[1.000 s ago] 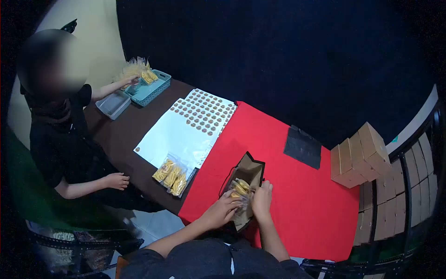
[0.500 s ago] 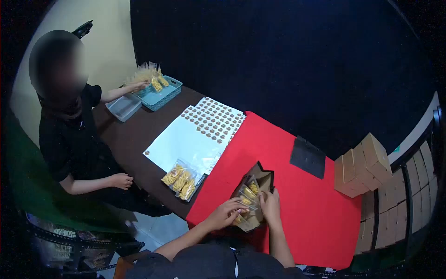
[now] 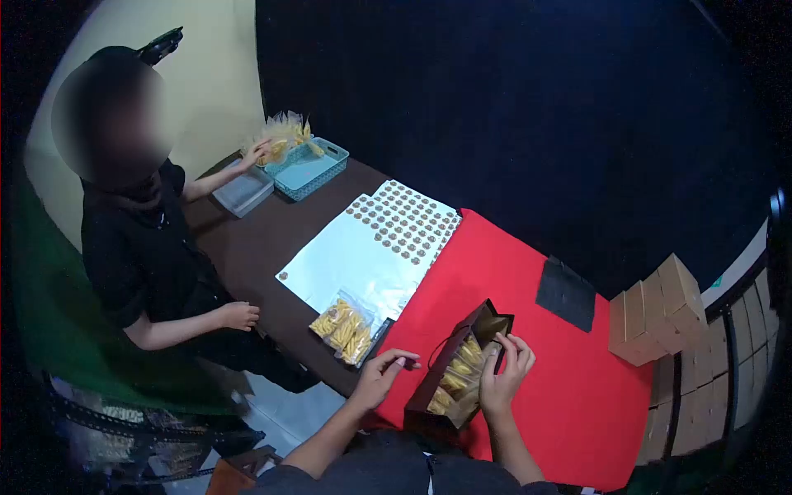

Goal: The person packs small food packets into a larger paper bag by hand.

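Observation:
A dark paper bag (image 3: 435, 388) stands open on the red cloth (image 3: 569, 388) in front of me, with packets of yellow snacks (image 3: 459, 368) lined up inside. My right hand (image 3: 506, 373) grips the bag's right rim between thumb and fingers. Just left of the bag is my left hand (image 3: 385, 379), its fingers apart and nothing in them. Clear packets of yellow snacks (image 3: 342, 330) lie on the table to the left, beside sheets of round stickers (image 3: 400, 219).
A co-worker (image 3: 148, 247) stands at the left, one hand on packets by a teal basket (image 3: 312, 177) and a grey tray (image 3: 242, 190). A black sheet (image 3: 566, 293) lies on the cloth. Cardboard boxes (image 3: 656, 313) stand at the right.
My left hand has come off the packets and out of the bag to its left side. The bag stands more upright. The view has shifted slightly, and the co-worker's hand has moved over the packets.

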